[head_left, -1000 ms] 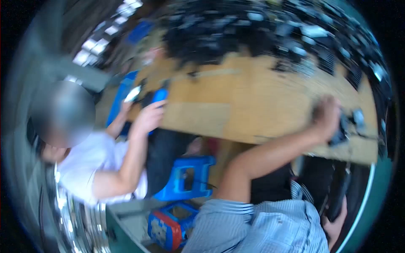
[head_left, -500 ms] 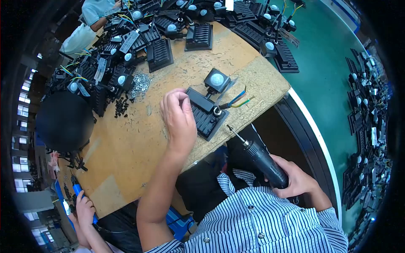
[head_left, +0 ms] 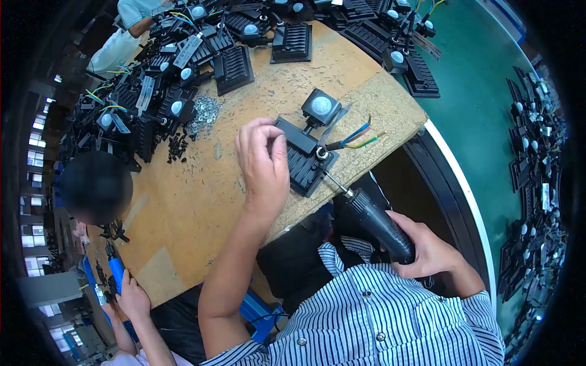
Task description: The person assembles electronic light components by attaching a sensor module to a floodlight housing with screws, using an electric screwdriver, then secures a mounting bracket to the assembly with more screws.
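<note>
A black floodlight (head_left: 302, 160) with ridged back lies on the wooden table near its front edge. Its motion sensor (head_left: 321, 107) has a white dome, and brown, blue and yellow-green wires (head_left: 360, 137) stick out to the right. Curled over the floodlight's left edge, my left hand (head_left: 265, 161) grips it, thumb towards the ridges. My right hand (head_left: 427, 249) is wrapped round the rear of a black electric screwdriver (head_left: 381, 222). The screwdriver's thin bit reaches the floodlight's lower right edge, close to the cable entry; whether a screw sits at its tip cannot be made out.
Many similar floodlights (head_left: 232, 68) crowd the table's far side. Small metal washers (head_left: 204, 114) and black screws (head_left: 177, 146) lie in heaps at left. A green conveyor (head_left: 470, 128) runs along the right. A co-worker's hand (head_left: 133, 299) holds a blue screwdriver at lower left.
The screwdriver has moved up and left, bringing its bit from beside the floodlight to its edge. My left hand keeps its hold. The whole view has shifted slightly.
</note>
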Demonstrator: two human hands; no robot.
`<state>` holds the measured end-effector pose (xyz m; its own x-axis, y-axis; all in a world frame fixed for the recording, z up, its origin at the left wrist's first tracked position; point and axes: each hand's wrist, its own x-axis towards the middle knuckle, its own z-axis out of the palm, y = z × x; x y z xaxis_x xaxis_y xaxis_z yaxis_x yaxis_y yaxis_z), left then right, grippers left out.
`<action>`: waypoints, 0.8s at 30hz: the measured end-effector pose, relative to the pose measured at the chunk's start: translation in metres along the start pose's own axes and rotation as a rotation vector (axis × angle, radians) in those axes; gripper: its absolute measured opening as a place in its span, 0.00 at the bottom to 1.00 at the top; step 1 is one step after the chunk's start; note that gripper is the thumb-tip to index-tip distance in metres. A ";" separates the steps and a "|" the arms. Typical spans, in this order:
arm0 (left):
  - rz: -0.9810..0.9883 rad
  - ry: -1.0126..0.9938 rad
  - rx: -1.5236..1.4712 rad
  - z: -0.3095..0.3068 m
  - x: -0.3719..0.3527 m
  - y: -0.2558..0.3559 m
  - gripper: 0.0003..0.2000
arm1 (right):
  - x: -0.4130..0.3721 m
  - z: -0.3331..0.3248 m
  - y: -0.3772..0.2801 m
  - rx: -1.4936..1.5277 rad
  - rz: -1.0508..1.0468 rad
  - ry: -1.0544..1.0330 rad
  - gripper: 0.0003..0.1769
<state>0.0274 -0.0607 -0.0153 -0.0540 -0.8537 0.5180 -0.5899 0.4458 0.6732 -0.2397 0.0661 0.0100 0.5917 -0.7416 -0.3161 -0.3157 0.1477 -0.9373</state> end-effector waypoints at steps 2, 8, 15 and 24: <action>0.016 -0.001 0.211 -0.007 -0.002 0.013 0.03 | 0.000 0.001 -0.001 0.004 -0.004 0.004 0.49; -0.083 -0.084 0.112 -0.013 -0.018 0.044 0.02 | 0.000 0.004 -0.012 -0.001 0.008 0.025 0.49; -0.182 0.020 -0.115 -0.001 -0.024 0.032 0.03 | -0.003 0.024 0.004 0.076 0.142 0.322 0.51; 0.015 0.055 -0.105 0.003 -0.040 0.033 0.04 | -0.006 0.023 0.011 -0.089 0.136 0.334 0.52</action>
<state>0.0074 -0.0128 -0.0150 -0.0157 -0.8320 0.5546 -0.5016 0.4864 0.7154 -0.2300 0.0874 -0.0017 0.2697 -0.8941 -0.3577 -0.4470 0.2127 -0.8689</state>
